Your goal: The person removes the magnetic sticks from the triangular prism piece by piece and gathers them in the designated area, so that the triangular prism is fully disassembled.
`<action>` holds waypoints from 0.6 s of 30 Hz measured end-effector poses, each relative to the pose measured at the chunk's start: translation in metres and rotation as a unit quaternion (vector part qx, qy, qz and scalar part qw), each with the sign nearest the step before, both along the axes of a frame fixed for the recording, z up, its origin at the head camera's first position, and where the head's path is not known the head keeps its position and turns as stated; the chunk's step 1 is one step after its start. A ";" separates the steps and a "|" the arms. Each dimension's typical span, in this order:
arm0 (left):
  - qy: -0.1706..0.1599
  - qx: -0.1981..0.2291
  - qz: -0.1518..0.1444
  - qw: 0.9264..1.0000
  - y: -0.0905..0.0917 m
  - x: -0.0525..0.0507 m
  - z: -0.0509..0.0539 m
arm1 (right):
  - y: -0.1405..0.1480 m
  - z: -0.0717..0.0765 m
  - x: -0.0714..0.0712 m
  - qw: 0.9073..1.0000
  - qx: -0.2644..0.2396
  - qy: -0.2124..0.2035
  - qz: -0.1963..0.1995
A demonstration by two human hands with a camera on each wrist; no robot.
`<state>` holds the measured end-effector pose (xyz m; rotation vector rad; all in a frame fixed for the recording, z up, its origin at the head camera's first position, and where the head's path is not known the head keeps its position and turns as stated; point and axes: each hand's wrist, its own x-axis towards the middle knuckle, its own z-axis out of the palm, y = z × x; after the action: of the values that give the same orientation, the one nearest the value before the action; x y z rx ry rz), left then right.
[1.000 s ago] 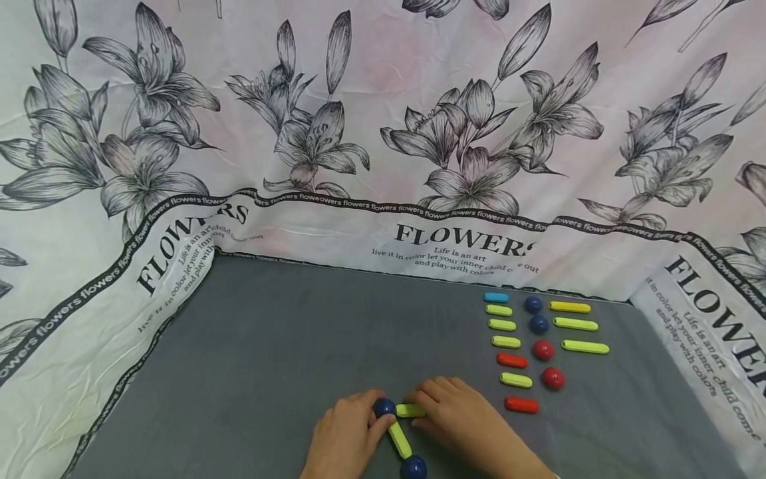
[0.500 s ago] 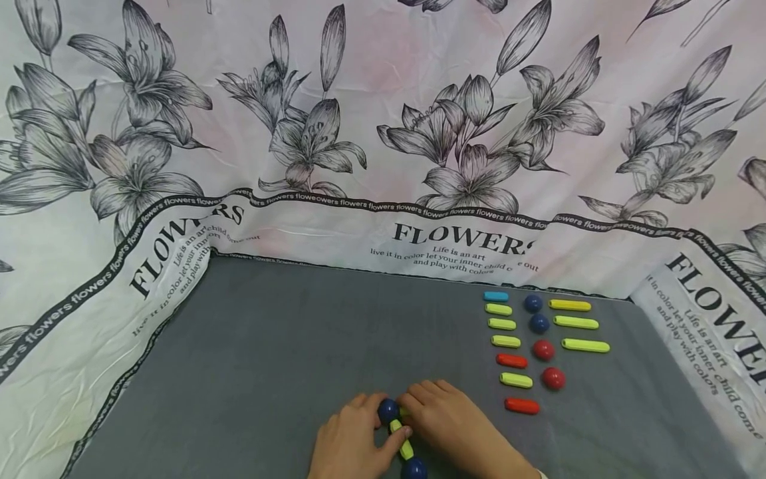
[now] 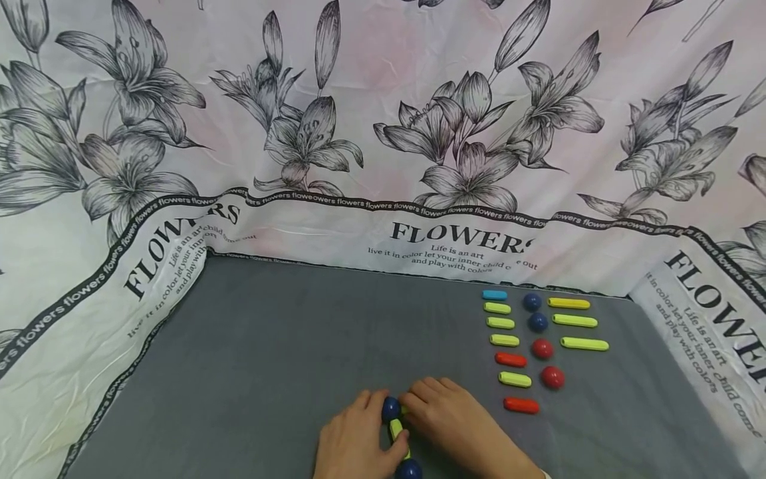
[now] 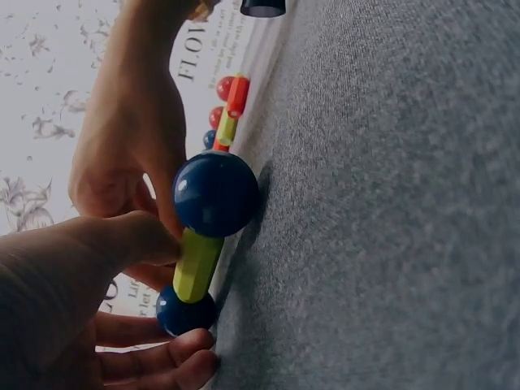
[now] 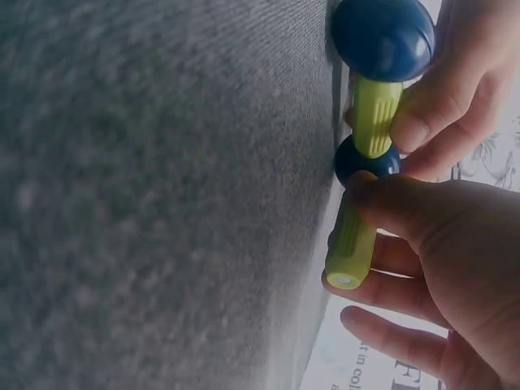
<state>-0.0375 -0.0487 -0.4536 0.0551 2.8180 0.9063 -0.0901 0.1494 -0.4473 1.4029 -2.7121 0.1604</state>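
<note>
Two blue balls joined by a yellow-green rod (image 3: 395,429) lie near the front edge of the head view. My left hand (image 3: 354,439) holds this piece, thumb on the rod and fingers behind the far blue ball (image 3: 391,408). The near blue ball (image 4: 216,193) sits on the grey cloth, nearest the left wrist camera. With thumb and fingers my right hand (image 3: 450,418) pinches a second yellow-green rod (image 5: 351,248), its upper end against the far ball. A silvery disc shows in that rod's free end. From the head, most of this rod is hidden behind the right hand.
On the grey cloth (image 3: 269,346) to the right lie short rods in a column, including a blue rod (image 3: 495,295) and a red rod (image 3: 521,405). Beside them are blue and red balls (image 3: 552,377) and longer rods (image 3: 584,344). A flower-printed sheet (image 3: 335,229) rises behind.
My right hand has come left, close against the far ball, and now covers most of the second rod. The left thumb has moved from the far ball down onto the joining rod.
</note>
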 end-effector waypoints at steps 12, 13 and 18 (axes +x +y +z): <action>0.062 -0.017 -0.013 0.998 0.000 0.004 -0.001 | 0.018 0.001 0.002 0.999 -0.030 0.030 0.002; 0.068 -0.018 -0.015 0.997 -0.001 0.005 -0.002 | 0.021 0.002 0.003 0.999 -0.028 0.023 -0.004; 0.081 -0.025 -0.021 0.996 -0.002 0.006 -0.005 | 0.038 0.006 0.009 0.998 -0.010 -0.039 -0.043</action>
<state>-0.0314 -0.0507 -0.4584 0.1876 2.9745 0.8579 -0.0810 0.1870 -0.4408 1.2985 -2.8187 0.2412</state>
